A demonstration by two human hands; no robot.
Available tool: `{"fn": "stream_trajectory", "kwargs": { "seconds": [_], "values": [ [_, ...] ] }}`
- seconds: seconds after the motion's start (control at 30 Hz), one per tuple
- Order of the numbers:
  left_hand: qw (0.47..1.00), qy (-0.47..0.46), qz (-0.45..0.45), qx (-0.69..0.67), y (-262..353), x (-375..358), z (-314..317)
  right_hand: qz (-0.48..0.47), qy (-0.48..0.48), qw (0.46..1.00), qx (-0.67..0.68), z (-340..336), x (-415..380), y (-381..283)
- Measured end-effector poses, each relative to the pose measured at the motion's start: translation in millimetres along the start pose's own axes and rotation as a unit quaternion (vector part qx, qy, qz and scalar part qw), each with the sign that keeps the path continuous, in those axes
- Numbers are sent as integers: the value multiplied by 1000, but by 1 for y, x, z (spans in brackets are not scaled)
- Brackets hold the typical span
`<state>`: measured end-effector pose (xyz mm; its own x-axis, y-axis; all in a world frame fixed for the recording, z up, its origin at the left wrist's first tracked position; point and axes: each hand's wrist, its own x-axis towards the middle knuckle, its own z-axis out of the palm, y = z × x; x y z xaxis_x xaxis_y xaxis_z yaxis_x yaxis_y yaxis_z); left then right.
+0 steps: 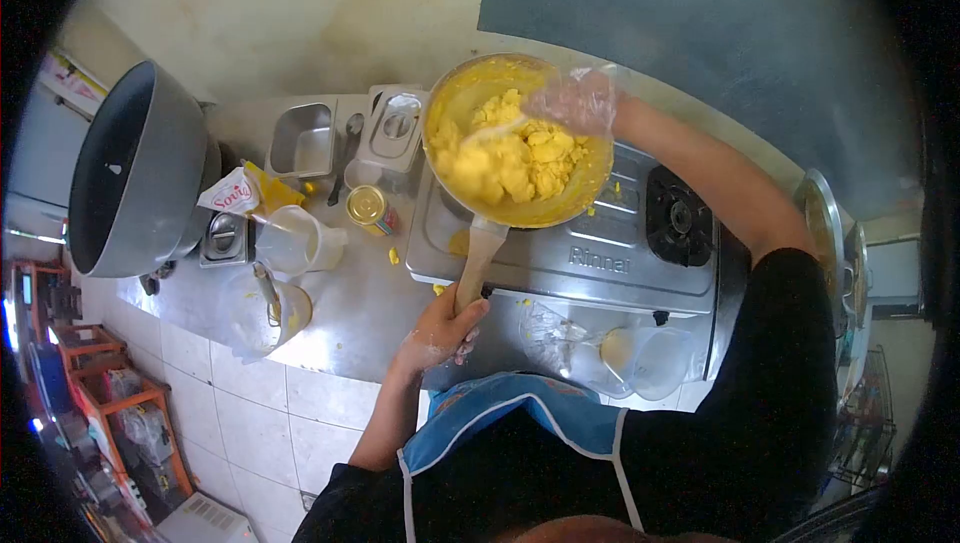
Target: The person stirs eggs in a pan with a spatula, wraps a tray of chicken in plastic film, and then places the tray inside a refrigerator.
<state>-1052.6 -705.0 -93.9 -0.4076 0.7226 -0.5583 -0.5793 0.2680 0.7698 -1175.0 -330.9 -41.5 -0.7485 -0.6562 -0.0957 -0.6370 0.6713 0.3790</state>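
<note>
A wok (437, 178) with a wooden handle (480, 258) sits tilted over the left part of the gas stove. My left hand (440, 331) is wrapped round the end of that handle. Inside the wok lies lumpy yellow dough (545, 158), and a yellow film coats the walls. My right hand (575, 103), in a clear plastic glove, is over the wok's far right rim. Its fingers are closed on a pale, slim utensil (497, 130), whose far end is blurred or buried in the dough.
The Rinnai stove (600, 263) has a bare burner (680, 215) at right. Left of the wok stand a can (370, 211), lidded steel container (397, 123), steel pan (302, 143), plastic jugs (300, 243) and large grey pot (160, 173). Clear plastic containers (660, 363) stand near the front edge.
</note>
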Motion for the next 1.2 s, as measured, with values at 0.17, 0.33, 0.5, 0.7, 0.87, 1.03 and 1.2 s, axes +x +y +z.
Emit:
{"fn": "stream_trajectory", "kwargs": {
  "seconds": [0.17,0.33,0.5,0.7,0.87,1.03,1.2],
  "values": [
    [1000,26,1,17,5,0,5,62,-81,995,-22,-30,-30,27],
    [1000,17,9,10,2,0,5,282,-305,910,5,-95,-31,33],
    [1000,17,15,20,-1,1,2,192,-355,882,244,-64,-50,0],
    [999,23,-6,46,5,0,0,221,-225,925,212,24,-42,-33],
    [998,41,5,42,-1,5,2,254,-147,946,140,-21,-14,-52],
    [998,42,2,42,0,3,2,139,-5,988,60,-38,-48,-50],
    [998,50,2,46,2,3,5,185,-4,981,58,-73,-64,-74]
  ]
}}
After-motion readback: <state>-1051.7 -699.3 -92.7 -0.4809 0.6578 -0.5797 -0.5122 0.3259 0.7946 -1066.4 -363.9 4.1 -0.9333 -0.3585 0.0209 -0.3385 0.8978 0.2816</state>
